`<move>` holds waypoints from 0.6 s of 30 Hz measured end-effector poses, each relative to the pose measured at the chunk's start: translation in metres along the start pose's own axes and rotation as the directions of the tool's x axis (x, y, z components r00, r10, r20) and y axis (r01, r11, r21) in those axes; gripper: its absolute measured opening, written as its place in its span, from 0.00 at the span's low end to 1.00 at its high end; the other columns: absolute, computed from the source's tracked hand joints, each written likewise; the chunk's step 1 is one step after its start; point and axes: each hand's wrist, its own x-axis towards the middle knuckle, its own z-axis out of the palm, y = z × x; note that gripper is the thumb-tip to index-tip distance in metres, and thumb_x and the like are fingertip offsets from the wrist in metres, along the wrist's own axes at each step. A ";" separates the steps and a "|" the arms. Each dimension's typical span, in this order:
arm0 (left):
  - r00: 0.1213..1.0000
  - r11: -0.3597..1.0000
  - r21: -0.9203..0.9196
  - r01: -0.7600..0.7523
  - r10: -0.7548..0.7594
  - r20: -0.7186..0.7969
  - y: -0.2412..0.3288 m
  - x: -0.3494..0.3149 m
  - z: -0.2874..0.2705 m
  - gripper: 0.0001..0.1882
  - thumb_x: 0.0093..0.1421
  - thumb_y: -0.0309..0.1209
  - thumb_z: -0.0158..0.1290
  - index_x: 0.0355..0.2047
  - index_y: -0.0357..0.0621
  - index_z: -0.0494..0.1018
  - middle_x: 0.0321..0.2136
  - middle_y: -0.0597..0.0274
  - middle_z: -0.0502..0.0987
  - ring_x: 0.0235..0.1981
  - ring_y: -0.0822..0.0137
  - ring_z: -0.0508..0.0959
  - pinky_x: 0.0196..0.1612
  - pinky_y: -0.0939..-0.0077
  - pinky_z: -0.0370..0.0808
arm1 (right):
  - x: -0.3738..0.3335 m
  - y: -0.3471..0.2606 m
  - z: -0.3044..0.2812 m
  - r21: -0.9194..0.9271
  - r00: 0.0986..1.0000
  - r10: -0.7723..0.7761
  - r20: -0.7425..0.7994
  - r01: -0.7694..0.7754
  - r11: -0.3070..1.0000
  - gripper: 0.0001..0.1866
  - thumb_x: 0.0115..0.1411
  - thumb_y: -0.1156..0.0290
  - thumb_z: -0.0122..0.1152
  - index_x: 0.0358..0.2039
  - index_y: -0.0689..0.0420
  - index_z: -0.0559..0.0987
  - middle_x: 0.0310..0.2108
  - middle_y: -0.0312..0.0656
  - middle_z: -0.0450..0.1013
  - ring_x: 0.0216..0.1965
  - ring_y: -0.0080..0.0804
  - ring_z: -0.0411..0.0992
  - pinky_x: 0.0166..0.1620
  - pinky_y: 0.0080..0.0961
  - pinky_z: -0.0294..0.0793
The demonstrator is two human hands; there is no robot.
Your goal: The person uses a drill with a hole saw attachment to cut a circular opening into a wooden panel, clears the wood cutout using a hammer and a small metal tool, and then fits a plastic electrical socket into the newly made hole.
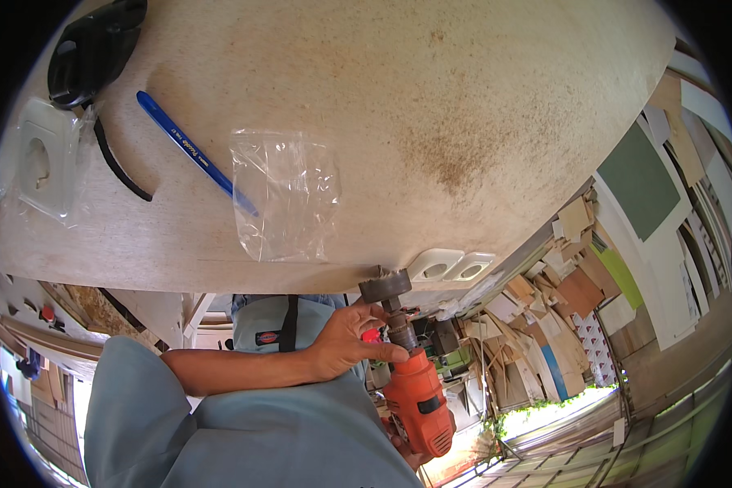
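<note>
An orange-red power drill (417, 403) hangs tilted in front of my body, just past the near edge of the table, its front end pointing up toward the table. A dark round hole saw (385, 286) with a toothed rim is fitted in its chuck (400, 332). My left hand (351, 342) is closed at the chuck, thumb against it. A small pinkish-red piece (372, 335) shows between these fingers; I cannot make out what it is. Mostly hidden behind the drill's body, my right hand (400, 439) grips the rear part, with only some fingers showing.
On the pale wooden table (366, 81) lie a clear plastic bag (289, 199), a blue pen-like stick (187, 146), a black corded device (93, 57) and a packaged white socket (45, 159). White socket pieces (433, 265) sit at the near edge, sawdust (455, 159) further in. Board offcuts (537, 325) are piled at right.
</note>
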 end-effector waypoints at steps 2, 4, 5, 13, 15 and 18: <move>1.000 1.000 -0.004 0.004 -0.004 -0.007 0.004 0.000 0.002 0.30 0.46 0.25 0.75 0.50 0.42 0.76 0.52 0.66 0.76 0.59 0.67 0.70 0.68 0.65 0.58 | 0.000 0.001 0.002 -0.002 1.000 0.005 -0.005 -0.005 1.000 0.40 0.33 0.56 0.80 0.46 0.63 0.75 0.34 0.42 0.74 0.31 0.41 0.74 0.38 0.35 0.74; 1.000 1.000 -0.001 0.007 -0.007 -0.017 0.007 0.000 0.004 0.31 0.46 0.30 0.77 0.48 0.40 0.75 0.49 0.64 0.76 0.57 0.66 0.71 0.67 0.65 0.59 | 0.000 0.002 0.003 -0.008 1.000 0.008 -0.005 -0.008 1.000 0.40 0.33 0.56 0.80 0.46 0.63 0.75 0.34 0.42 0.74 0.31 0.41 0.74 0.38 0.35 0.74; 1.000 1.000 -0.010 0.007 -0.008 -0.019 0.007 0.000 0.004 0.31 0.46 0.30 0.77 0.49 0.41 0.75 0.49 0.64 0.76 0.57 0.66 0.71 0.68 0.65 0.59 | -0.003 0.000 0.001 -0.010 1.000 0.006 -0.006 -0.006 1.000 0.40 0.33 0.56 0.80 0.46 0.63 0.75 0.34 0.42 0.74 0.31 0.41 0.74 0.38 0.35 0.74; 1.000 1.000 -0.018 -0.002 0.002 -0.012 0.006 -0.001 0.003 0.30 0.46 0.29 0.77 0.48 0.42 0.75 0.49 0.64 0.76 0.58 0.66 0.70 0.67 0.65 0.60 | -0.006 0.001 -0.002 -0.048 1.000 0.004 -0.023 -0.005 0.999 0.40 0.33 0.56 0.80 0.46 0.63 0.76 0.33 0.42 0.74 0.31 0.42 0.74 0.37 0.35 0.74; 1.000 0.999 -0.037 0.009 -0.010 -0.004 0.003 -0.002 0.000 0.31 0.47 0.24 0.74 0.51 0.41 0.75 0.52 0.66 0.76 0.59 0.67 0.70 0.68 0.66 0.60 | -0.007 0.003 -0.004 -0.061 1.000 0.002 -0.031 -0.003 0.998 0.40 0.33 0.56 0.80 0.46 0.63 0.76 0.33 0.42 0.74 0.31 0.42 0.73 0.37 0.35 0.74; 1.000 0.998 -0.055 0.015 -0.015 0.003 0.002 -0.001 -0.001 0.31 0.47 0.21 0.73 0.53 0.41 0.75 0.54 0.67 0.76 0.59 0.68 0.70 0.67 0.66 0.60 | -0.009 0.003 -0.009 -0.082 0.999 -0.001 -0.042 -0.002 0.997 0.40 0.33 0.56 0.80 0.46 0.63 0.76 0.33 0.42 0.74 0.31 0.42 0.73 0.37 0.35 0.74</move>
